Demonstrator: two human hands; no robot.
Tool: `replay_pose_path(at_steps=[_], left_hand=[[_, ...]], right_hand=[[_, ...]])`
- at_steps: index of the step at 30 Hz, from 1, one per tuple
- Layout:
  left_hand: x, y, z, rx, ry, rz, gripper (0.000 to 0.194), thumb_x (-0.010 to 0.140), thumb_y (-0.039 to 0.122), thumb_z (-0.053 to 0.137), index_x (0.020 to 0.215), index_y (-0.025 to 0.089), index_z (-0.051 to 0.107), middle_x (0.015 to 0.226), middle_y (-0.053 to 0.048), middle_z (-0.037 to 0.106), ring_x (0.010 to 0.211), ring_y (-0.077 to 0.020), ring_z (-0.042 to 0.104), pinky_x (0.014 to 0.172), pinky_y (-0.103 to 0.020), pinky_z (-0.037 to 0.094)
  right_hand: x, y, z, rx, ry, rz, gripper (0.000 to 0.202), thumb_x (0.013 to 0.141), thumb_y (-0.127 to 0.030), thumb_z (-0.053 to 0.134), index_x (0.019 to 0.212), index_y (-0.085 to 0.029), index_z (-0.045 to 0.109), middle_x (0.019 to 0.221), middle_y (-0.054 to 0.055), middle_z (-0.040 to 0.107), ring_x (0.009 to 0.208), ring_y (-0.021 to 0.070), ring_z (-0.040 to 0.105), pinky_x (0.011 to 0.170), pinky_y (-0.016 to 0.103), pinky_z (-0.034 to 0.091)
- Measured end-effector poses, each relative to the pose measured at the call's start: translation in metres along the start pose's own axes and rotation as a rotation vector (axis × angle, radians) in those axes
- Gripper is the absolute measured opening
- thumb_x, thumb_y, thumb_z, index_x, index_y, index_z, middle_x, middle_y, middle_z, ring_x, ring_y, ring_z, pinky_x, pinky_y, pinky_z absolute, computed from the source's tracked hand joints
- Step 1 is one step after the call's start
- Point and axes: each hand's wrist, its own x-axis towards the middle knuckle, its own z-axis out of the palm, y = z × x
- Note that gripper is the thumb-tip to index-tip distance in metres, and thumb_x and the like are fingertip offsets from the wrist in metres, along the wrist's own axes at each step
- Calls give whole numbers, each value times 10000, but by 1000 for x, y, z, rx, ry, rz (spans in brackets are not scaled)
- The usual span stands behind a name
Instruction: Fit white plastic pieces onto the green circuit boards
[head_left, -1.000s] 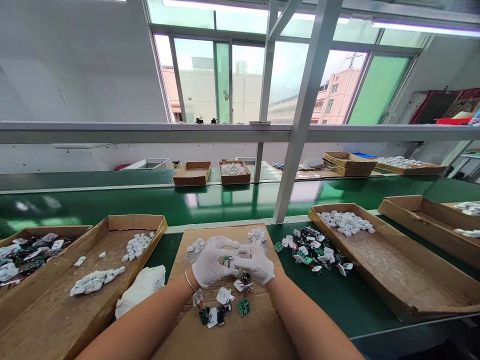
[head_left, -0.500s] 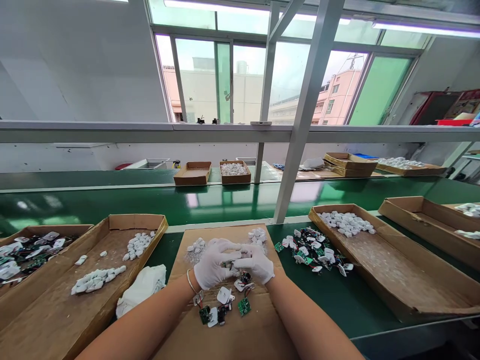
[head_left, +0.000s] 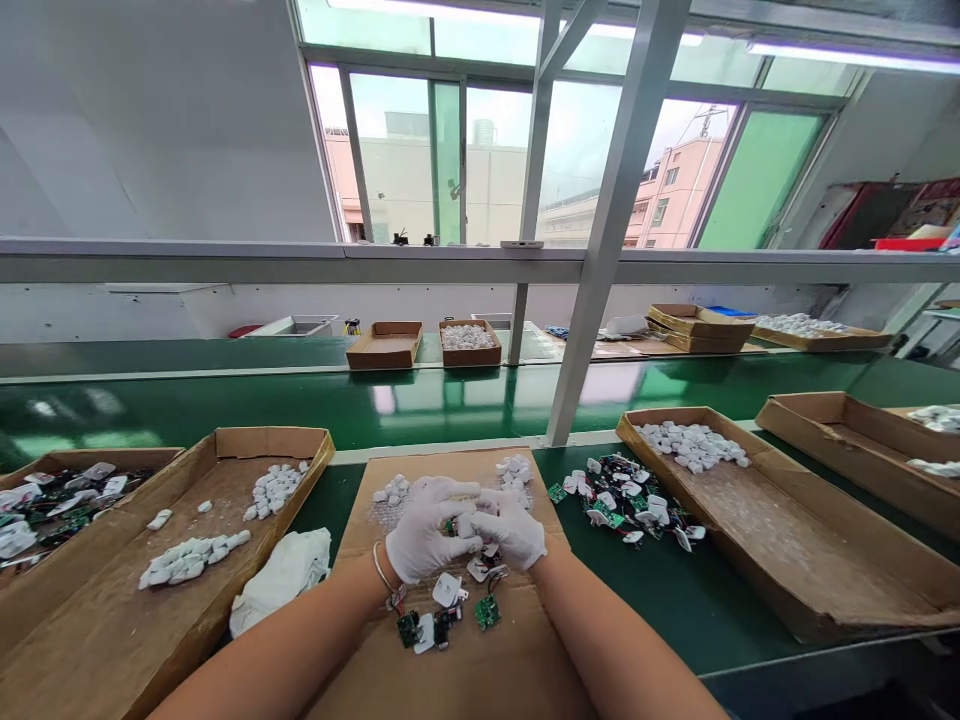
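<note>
Green worktop [head_left: 225, 410]: one, spanning the scene from left to right, glossy along its far strip.

Long cardboard tray, left [head_left: 82, 650]: shallow, with white pieces [head_left: 193, 560] grouped toward its far and right parts. Long cardboard tray, right [head_left: 787, 540]: similar, with a heap of white pieces at its far end.

Cardboard sheet [head_left: 510, 680]: one, flat on the worktop at the centre, between the two trays.

Pile of wired circuit boards [head_left: 630, 498]: green, black and white, on the worktop between sheet and right tray.

White cloth [head_left: 281, 580]: crumpled, against the near right side of the left tray.

Gloved hands, a pair, white, over the far half of the sheet. Left hand [head_left: 424, 535]: thumb and fingers curved in, clamped on a small part; band [head_left: 381, 568] at the wrist. Right hand [head_left: 514, 530]: fingertips together on the same part, meeting the left hand.

Small white clusters, two, at the sheet's far left [head_left: 391, 490] and far right [head_left: 514, 470].

Loose wired assemblies [head_left: 448, 590]: several, on the sheet just nearer than the hands; one green board [head_left: 487, 611] at right.

Small part [head_left: 459, 524]: one, white and green, between both hands' fingertips, mostly hidden.
</note>
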Motion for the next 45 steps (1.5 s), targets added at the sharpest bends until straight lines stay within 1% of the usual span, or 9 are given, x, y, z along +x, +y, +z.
replay_pose_path(at_steps=[3, 9, 15, 20, 24, 30, 36, 40, 45], left_hand=[[0, 1, 0, -32, -25, 11, 362, 730, 426, 761, 1069, 310, 715, 1172, -40, 684, 1015, -230, 614, 925, -391, 465], [0, -2, 2, -72, -49, -44, 380, 709, 440, 776, 1067, 323, 722, 1165, -30, 693, 1027, -235, 613, 925, -389, 467], [0, -12, 4, -107, -73, -85, 435, 727, 446, 754, 1137, 312, 697, 1161, -70, 694, 1022, -249, 618, 935, -404, 479], [-1, -13, 2, -269, -70, -230, 446, 709, 488, 750, 1095, 267, 725, 1211, -105, 655, 1101, -283, 591, 987, -441, 465], [0, -11, 0, -309, -103, -254, 479, 681, 563, 737, 1065, 275, 739, 1256, -110, 619, 1131, -306, 566, 1010, -469, 442], [-1, -11, 1, -259, -138, -152, 486, 702, 556, 726, 1109, 291, 716, 1257, -113, 620, 1122, -294, 550, 994, -475, 438], [5, -8, 1, -358, -114, -195, 449, 727, 582, 686, 989, 227, 767, 1179, -127, 658, 1084, -290, 576, 976, -464, 454], [4, -8, 0, -355, -131, -223, 434, 730, 592, 678, 955, 233, 776, 1185, -118, 658, 1071, -285, 586, 962, -454, 469], [-1, -13, 1, -236, -149, -122, 449, 665, 593, 735, 985, 279, 765, 1202, -99, 659, 1091, -294, 571, 954, -447, 460]], right_hand=[[-1, 0, -1, -82, -31, 30, 449, 853, -510, 575, 608, -134, 577, 561, -9, 521, 493, 81, 421, 480, 216, 310], [0, 3, -2, -102, 17, 54, 412, 818, -496, 613, 606, -145, 568, 537, -31, 493, 448, 72, 371, 433, 213, 267], [0, 7, 0, -132, 85, -25, 386, 715, -523, 713, 694, -146, 635, 601, -9, 556, 578, 117, 468, 552, 242, 381], [0, -5, 1, 6, -33, 16, 526, 739, -662, 613, 706, -138, 639, 602, 10, 560, 523, 113, 459, 512, 246, 369], [-2, -10, 2, 78, -69, 82, 416, 715, -538, 709, 784, -130, 668, 632, -2, 567, 511, 92, 455, 536, 237, 378], [-3, 6, 1, 141, -33, 113, 303, 672, -405, 772, 743, -124, 682, 672, 15, 610, 517, 92, 448, 502, 229, 351], [-2, 3, 3, 151, 3, 44, 288, 726, -403, 706, 657, -130, 642, 633, 15, 596, 505, 89, 450, 489, 221, 343], [-3, -7, 6, 163, -49, 54, 260, 656, -362, 749, 641, -128, 637, 639, 23, 598, 556, 111, 493, 530, 230, 375], [-2, -7, 6, 90, -65, 50, 245, 589, -340, 784, 654, -130, 675, 639, 17, 616, 559, 120, 492, 535, 240, 374]])
